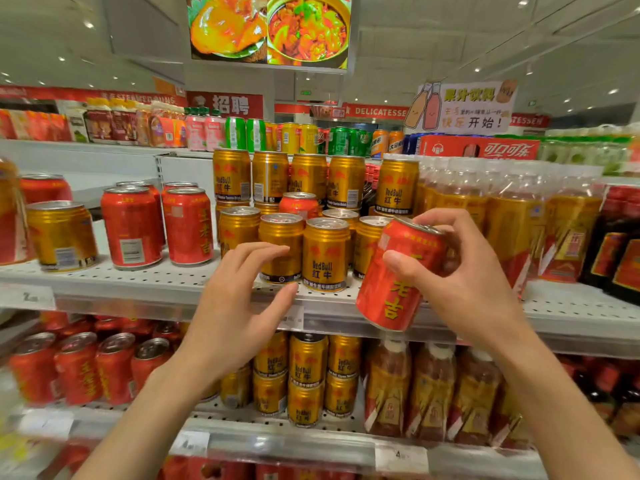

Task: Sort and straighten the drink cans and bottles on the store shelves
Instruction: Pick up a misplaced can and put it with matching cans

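your right hand (474,282) grasps a red can (398,275) in the air, in front of the front edge of the middle shelf (138,282). the thumb lies across the can's body and the fingers curl over its top rim. the can is tilted: its long axis leans with the silver top up and to the right, the bottom down and to the left, below the shelf's edge. the yellow characters on it face you.

your left hand (239,306) holds nothing. its fingers are spread and half curled, just in front of the gold cans (323,254) at the shelf's front edge; i cannot tell if the fingertips touch one.

on the middle shelf there is open room between the two upright red cans at the left (156,226) and the gold group, a bare strip of perforated shelf. one gold can (60,235) stands alone at the far left, beside more red ones. the gold cans in the middle stand upright in two layers, and one red can (298,204) sits among them in the back. to the right, wrapped packs of bottles (512,216) fill the shelf close up to your right hand, so there the room is tight.

the lower shelf (277,441) carries red cans at the left (79,368), stacked gold cans in the middle (306,379) and bottle packs at the right (433,393).
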A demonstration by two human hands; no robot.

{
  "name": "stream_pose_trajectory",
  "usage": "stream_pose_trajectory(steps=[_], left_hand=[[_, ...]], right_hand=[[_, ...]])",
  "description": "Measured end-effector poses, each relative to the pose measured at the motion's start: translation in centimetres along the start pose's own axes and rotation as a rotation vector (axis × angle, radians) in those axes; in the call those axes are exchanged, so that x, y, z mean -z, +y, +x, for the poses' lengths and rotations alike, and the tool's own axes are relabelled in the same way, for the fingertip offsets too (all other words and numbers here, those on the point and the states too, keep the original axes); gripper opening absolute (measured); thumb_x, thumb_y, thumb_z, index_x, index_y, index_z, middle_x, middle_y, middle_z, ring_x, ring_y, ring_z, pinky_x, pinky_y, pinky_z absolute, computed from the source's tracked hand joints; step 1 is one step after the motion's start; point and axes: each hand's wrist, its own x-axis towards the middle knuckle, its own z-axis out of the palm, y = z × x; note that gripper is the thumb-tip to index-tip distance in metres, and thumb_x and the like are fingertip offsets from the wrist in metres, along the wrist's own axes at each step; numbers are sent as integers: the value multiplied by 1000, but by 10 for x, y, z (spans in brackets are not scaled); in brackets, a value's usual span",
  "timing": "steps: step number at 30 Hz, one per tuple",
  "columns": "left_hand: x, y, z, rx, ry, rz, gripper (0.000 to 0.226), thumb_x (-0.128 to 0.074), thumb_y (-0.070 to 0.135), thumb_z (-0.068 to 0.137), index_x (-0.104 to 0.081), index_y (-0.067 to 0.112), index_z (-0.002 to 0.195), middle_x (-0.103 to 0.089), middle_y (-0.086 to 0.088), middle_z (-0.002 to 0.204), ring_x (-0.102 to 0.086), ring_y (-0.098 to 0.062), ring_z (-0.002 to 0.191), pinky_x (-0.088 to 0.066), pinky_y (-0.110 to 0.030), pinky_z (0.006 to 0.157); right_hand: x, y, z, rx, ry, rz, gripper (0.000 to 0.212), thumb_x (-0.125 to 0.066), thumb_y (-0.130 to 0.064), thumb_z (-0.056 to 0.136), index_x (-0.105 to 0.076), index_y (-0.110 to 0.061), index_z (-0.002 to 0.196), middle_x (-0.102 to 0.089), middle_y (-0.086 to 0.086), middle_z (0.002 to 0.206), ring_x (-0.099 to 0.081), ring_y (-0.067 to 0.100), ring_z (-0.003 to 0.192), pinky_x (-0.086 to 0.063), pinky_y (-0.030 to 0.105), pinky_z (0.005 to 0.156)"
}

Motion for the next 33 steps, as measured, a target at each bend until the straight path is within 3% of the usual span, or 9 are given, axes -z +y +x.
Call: stream_pose_trajectory(steps=[4,8,11,13,16,18,21,26,33], left_hand=[[19,-14,-51,237,6,-141,39,-72,34,91,-60,31,128,-65,20,118,-60,0,114,-45,-15,95],[28,-40,-95,495,-32,-273,39,-72,37,86,-60,41,123,-68,23,110,-66,-1,106,-51,-24,90],[36,-62,-114,582,-45,-324,37,-71,35,86,-62,39,121,-69,20,109,-67,-4,102,-55,-28,87],[44,-78,-121,613,-40,-354,34,-71,31,88,-63,36,121,-71,15,108,-68,-4,100,-58,-30,84],[61,-101,-125,611,-39,-383,31,-71,22,89,-65,30,118,-72,8,106,-67,-1,95,-56,-18,79],[76,-119,-125,605,-52,-410,29,-72,17,90,-66,27,116,-73,5,104,-68,-3,93,-52,-11,74],[103,-153,-124,575,-77,-442,27,-73,19,89,-68,30,114,-74,8,102,-69,-6,93,-53,-14,78],[151,-196,-109,502,-117,-472,27,-73,18,89,-67,31,111,-73,17,97,-69,-5,91,-48,-8,76],[193,-228,-80,364,-147,-441,29,-71,36,88,-65,43,115,-72,23,106,-67,1,102,-50,-23,90]], right_hand=[[-25,3,-24,-30,-42,114,53,-77,-53,66,-55,-39,113,-67,-16,109,-68,-5,88,-51,10,69],[-58,11,-51,-108,-95,170,57,-78,-55,64,-54,-40,113,-67,-21,110,-70,4,91,-57,22,68],[-86,14,-68,-160,-106,140,58,-78,-56,62,-54,-39,113,-65,-29,108,-68,2,87,-54,17,70],[-106,13,-78,-208,-110,130,60,-78,-56,61,-54,-38,113,-66,-26,109,-69,4,86,-55,21,72],[-136,11,-92,-265,-91,115,61,-81,-54,60,-55,-40,113,-66,-25,110,-70,6,90,-55,24,77],[-159,3,-102,-299,-49,86,62,-81,-53,58,-56,-40,113,-64,-30,107,-68,2,88,-54,17,73],[-198,-13,-114,-318,43,65,62,-80,-51,54,-58,-38,111,-64,-30,106,-68,2,82,-51,9,68],[-254,-45,-113,-360,111,62,65,-82,-50,53,-58,-37,112,-66,-28,105,-71,4,83,-55,13,71],[-290,-101,-88,-297,169,1,57,-82,-43,59,-61,-30,111,-66,-26,104,-67,-5,88,-50,7,67]])
